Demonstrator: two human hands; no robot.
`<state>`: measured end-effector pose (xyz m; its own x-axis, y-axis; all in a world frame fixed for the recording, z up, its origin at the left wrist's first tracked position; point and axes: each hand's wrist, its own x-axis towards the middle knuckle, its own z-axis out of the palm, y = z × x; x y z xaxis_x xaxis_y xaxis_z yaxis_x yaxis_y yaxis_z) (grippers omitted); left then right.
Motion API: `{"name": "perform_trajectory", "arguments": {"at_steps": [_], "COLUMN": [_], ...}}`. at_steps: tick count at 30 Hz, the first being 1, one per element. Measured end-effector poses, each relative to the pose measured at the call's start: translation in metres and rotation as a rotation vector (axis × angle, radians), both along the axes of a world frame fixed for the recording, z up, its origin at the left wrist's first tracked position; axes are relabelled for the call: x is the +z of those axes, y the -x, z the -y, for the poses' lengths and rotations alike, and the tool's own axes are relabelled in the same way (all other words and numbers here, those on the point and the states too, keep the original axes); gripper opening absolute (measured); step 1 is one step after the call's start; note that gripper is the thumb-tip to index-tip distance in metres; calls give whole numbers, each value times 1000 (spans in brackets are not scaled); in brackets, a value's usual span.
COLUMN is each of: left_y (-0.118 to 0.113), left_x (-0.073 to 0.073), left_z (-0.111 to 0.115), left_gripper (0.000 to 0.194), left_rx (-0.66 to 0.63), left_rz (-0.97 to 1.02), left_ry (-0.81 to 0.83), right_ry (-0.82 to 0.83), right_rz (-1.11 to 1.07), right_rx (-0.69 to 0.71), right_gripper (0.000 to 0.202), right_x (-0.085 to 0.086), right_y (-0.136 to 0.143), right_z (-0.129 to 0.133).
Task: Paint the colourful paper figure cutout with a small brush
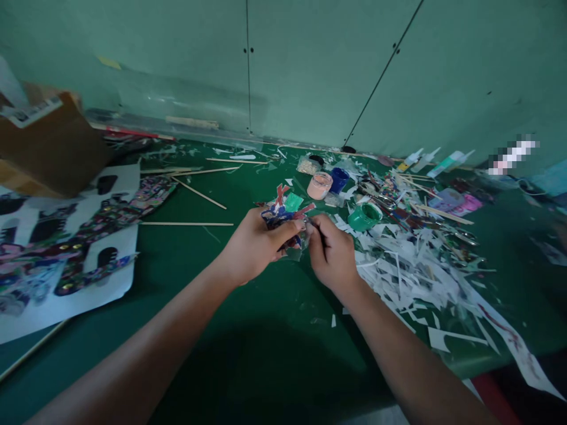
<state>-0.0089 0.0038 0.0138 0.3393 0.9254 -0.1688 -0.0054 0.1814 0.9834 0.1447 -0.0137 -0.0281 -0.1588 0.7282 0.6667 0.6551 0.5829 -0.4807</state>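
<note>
Above the green table, my left hand [254,245] is closed around a small painted cutout [278,213] in red, blue and green, with thin prongs sticking up. Its thumb presses on the front of the piece. My right hand [332,251] pinches at the cutout's right edge, thumb against bent fingers. What sits between those fingertips is too small and covered to make out. A shiny, see-through bit hangs under the piece, between the hands. Just beyond lie an open pot of peach paint [319,186], a blue paint pot [339,180] and a green paint pot [364,216].
White paper scraps [407,277] pile up on the right, with glue tubes [445,163] behind. Thin wooden sticks [188,224] lie at left centre. Decorated cutouts rest on white sheets [110,295] beside a cardboard box [53,147]. A green wall [186,65] stands behind the table.
</note>
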Motion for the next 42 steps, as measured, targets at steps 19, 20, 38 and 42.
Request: {"name": "perform_trajectory", "arguments": {"at_steps": [19, 20, 38, 42], "left_y": [4, 4, 1, 0], "left_x": [1, 2, 1, 0], "left_z": [-3, -3, 5, 6], "left_gripper": [16, 16, 23, 24], "left_rx": [66, 64, 122, 112], "left_rz": [36, 23, -220, -190], "left_ry": [25, 19, -294, -283], "right_ry": [2, 2, -29, -37], "right_rz": [44, 52, 115, 128], "right_rx": [16, 17, -112, -144], "right_gripper": [13, 13, 14, 14], "right_x": [3, 3, -1, -1], "right_y": [-4, -4, 3, 5], "right_z": [0, 0, 1, 1]}}
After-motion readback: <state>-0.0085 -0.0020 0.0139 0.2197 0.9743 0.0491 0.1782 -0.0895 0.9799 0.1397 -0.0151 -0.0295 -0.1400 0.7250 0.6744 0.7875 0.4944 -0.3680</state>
